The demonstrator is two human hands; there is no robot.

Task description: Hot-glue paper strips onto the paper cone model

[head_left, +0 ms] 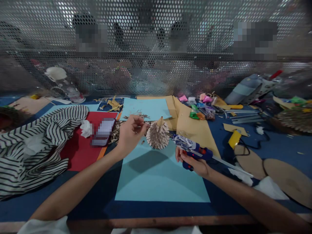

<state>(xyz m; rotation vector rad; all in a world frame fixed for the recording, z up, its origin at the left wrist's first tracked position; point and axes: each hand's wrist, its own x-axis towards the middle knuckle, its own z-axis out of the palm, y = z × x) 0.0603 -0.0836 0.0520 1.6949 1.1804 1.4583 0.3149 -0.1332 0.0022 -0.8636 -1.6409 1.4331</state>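
Well, the left hand curls inward, contents unclear; the right hand grips a glue gun.

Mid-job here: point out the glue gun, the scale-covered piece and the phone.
Glue gun (193, 149), head view: on the upper side of its body.
Scale-covered piece (158, 136), head view: on its scaly front.
Phone (104, 130), head view: on its upward face.

No readable text or numbers;
the phone screen is pixelated; the patterned bottle is too blurred to read.
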